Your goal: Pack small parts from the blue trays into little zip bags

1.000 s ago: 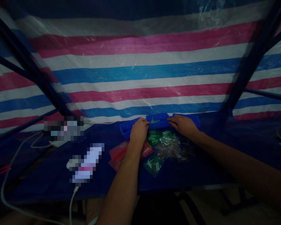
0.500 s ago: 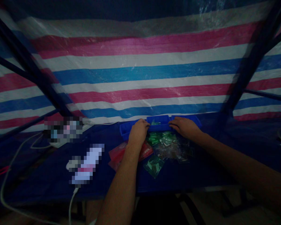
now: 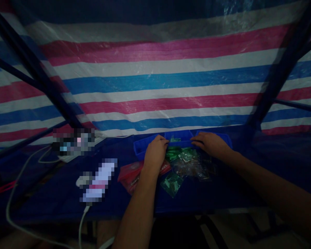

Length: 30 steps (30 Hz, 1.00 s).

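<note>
A blue plastic bin (image 3: 183,143) sits between my hands at the back of the table, with a small clear greenish packet (image 3: 175,139) inside. My left hand (image 3: 156,152) has its fingers closed at the bin's left edge. At the right edge, the bent fingers of my right hand (image 3: 211,143) pinch the rim. Left of this bin stands a second blue bin (image 3: 139,148), partly behind my left hand. A third blue bin (image 3: 225,138) lies behind my right hand. Close in front are green packets (image 3: 173,154), clear bags of small parts (image 3: 188,166) and red bags (image 3: 129,174).
One small clear bag (image 3: 172,183) lies nearest the table's front edge. To the left are a blurred-out phone (image 3: 100,183) on a white cable (image 3: 81,221) and a power strip (image 3: 69,155). Striped sheeting (image 3: 155,83) hangs behind, between dark metal posts (image 3: 277,72).
The view has shifted slightly. The right bin sits a little farther right, leaving a wider gap beside the middle bin. The red bags under my left arm look shifted. Both hands stay at the middle bin.
</note>
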Motion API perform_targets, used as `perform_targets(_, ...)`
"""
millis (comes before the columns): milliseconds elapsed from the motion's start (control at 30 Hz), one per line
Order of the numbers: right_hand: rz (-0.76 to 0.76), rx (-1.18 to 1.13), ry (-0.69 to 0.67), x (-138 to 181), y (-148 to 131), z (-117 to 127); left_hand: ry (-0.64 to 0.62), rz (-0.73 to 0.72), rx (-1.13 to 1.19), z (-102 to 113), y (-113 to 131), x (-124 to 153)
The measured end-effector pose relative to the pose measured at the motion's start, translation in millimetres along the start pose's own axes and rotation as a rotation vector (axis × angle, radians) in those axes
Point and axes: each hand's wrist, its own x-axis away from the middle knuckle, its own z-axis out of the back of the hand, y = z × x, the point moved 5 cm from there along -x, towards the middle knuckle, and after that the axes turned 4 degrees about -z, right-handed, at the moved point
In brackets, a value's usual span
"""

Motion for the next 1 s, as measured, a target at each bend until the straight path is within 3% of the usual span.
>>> perform_targets(200,0.002,0.005,0.012,1,-3,4,0.092,-0.078,-0.005,20,10,12)
perform_targets(333,0.009,0.0,0.013,2,-3,4,0.139,-0.024,0.002,46,13,36)
perform_targets(433,0.006,-0.008,0.009,2,0,3,0.08,0.075,-0.023,59,9,63)
perform_targets(600,-0.005,0.013,0.018,3,0,2,-0.107,0.14,0.0,62,-4,97)
perform_targets(1000,-0.15,0.01,0.029,7,-7,16,-0.126,0.242,0.078,75,-12,101)
